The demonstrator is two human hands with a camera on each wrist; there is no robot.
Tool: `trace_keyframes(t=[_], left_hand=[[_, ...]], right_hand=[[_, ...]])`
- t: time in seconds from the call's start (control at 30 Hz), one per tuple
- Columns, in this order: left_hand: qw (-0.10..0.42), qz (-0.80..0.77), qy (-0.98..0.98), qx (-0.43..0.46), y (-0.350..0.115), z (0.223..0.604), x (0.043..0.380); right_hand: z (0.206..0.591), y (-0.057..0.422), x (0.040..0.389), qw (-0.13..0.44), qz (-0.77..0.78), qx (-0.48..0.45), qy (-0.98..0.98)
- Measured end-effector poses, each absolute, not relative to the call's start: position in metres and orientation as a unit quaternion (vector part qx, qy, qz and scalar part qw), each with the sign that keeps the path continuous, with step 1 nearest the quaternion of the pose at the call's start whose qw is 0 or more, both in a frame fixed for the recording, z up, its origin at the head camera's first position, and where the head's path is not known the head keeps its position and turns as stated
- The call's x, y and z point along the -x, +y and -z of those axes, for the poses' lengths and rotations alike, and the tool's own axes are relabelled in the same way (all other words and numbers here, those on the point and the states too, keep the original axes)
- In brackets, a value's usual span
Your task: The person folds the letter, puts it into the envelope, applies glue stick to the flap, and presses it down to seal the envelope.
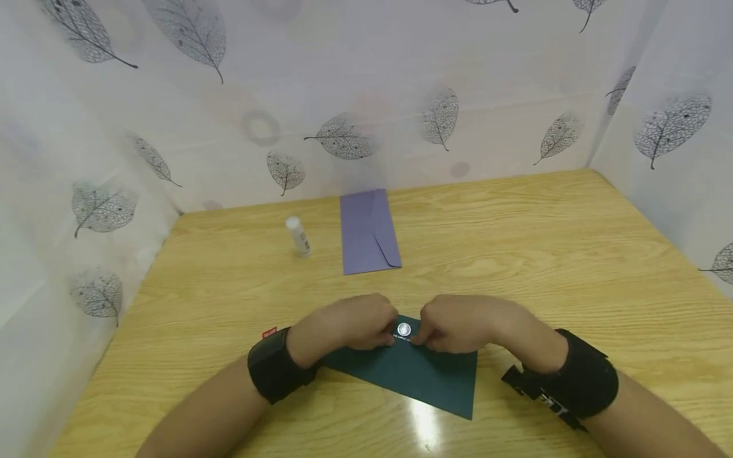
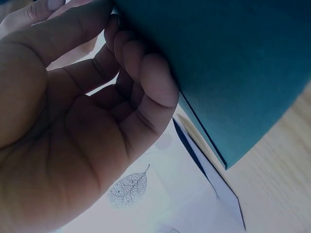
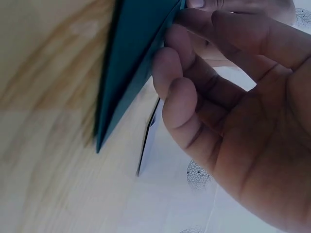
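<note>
A dark green envelope (image 1: 424, 376), with a round white emblem (image 1: 404, 329) and a line of small print near its far edge, is tilted over the near part of the table. My left hand (image 1: 362, 322) pinches that far edge just left of the emblem, fingers curled. On the emblem's other side my right hand (image 1: 461, 324) pinches the same edge between thumb and fingers. Layered paper shows along the envelope's edge (image 3: 133, 77) in the right wrist view. In the left wrist view, the curled fingertips (image 2: 158, 80) lie against the green paper.
Farther back on the wood-grain table (image 1: 544, 254) lies a purple envelope (image 1: 361, 235). Left of it stands a white glue stick (image 1: 298, 236). A pale curtain with a leaf print (image 1: 343, 137) borders the table at the back and sides.
</note>
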State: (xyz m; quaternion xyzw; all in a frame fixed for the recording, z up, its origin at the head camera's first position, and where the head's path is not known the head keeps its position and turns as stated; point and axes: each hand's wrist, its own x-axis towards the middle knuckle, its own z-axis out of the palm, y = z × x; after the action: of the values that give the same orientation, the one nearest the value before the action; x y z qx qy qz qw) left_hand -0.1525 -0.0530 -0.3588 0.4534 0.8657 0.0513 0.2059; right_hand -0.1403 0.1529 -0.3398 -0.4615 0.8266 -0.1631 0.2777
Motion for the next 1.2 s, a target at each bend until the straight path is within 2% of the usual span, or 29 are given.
trace_keyframes(t=[0.47,0.73,1.03,1.2], left_hand=[[0.232,-0.058,0.867,-0.437,-0.052,0.357,0.155],[0.218,-0.045,0.905,-0.361,-0.057,0.360,0.158],[0.218,-0.018,0.900,-0.377,-0.064,0.356,0.165],[0.208,-0.025,0.889,-0.407,-0.068,0.349,0.168]], right_hand=[[0.340,0.154,0.139,0.273,0.154,0.444,0.839],[0.340,0.152,0.140,0.280,0.152,0.447,0.836],[0.340,0.153,0.140,0.273,0.150,0.457,0.834],[0.339,0.156,0.144,0.228,0.142,0.478,0.836]])
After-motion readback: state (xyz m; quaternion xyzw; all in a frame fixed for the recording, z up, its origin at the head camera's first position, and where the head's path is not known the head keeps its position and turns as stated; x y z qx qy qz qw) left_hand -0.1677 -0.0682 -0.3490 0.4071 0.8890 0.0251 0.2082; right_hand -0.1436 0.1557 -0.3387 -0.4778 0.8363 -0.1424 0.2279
